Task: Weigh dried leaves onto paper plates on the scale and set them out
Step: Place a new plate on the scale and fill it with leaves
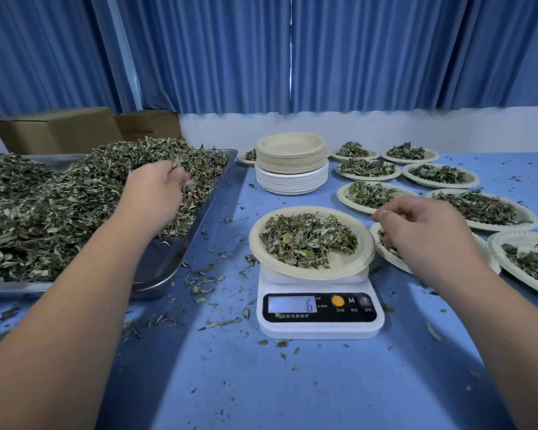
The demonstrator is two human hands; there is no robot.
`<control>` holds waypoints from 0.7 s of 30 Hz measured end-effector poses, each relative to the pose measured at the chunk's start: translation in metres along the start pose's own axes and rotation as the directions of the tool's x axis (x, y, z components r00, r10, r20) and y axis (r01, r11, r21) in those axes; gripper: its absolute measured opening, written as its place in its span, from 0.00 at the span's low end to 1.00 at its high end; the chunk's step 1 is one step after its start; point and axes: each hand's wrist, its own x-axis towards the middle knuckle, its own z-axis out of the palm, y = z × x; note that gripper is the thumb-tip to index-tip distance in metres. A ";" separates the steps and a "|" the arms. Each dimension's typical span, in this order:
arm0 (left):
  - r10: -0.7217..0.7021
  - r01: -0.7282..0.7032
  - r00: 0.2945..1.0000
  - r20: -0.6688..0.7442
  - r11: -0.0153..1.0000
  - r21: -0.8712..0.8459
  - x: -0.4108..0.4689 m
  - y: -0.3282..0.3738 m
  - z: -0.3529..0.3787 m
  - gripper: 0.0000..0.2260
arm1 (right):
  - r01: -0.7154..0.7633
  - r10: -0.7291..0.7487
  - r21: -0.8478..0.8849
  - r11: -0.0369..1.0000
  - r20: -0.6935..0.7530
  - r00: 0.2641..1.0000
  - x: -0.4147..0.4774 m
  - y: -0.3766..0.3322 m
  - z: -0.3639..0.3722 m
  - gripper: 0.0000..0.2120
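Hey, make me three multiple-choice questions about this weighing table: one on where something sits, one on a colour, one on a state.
1. Where is the stack of empty plates?
A) behind the scale
B) on top of the scale
C) on the floor

2. What colour is the table cover?
A) red
B) blue
C) green

3. The plate on the scale is:
A) empty
B) upside down
C) holding dried leaves

Answers:
1 A, it stands beyond the scale, farther from the camera.
2 B, blue shows all around the scale.
3 C, a heap of leaves fills it.
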 end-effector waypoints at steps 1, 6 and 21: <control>-0.053 0.052 0.998 0.019 0.998 0.040 0.003 -0.009 -0.001 0.15 | 0.000 0.000 -0.006 1.000 0.001 1.000 0.000 0.000 0.000 0.11; -0.250 0.217 0.957 0.144 0.953 0.213 0.011 -0.037 -0.002 0.15 | 0.007 -0.007 -0.019 1.000 0.007 1.000 -0.001 -0.001 0.000 0.11; -0.348 0.235 0.883 0.314 0.908 0.347 0.009 -0.044 0.005 0.13 | -0.003 0.003 -0.010 1.000 0.008 1.000 -0.001 -0.001 0.001 0.11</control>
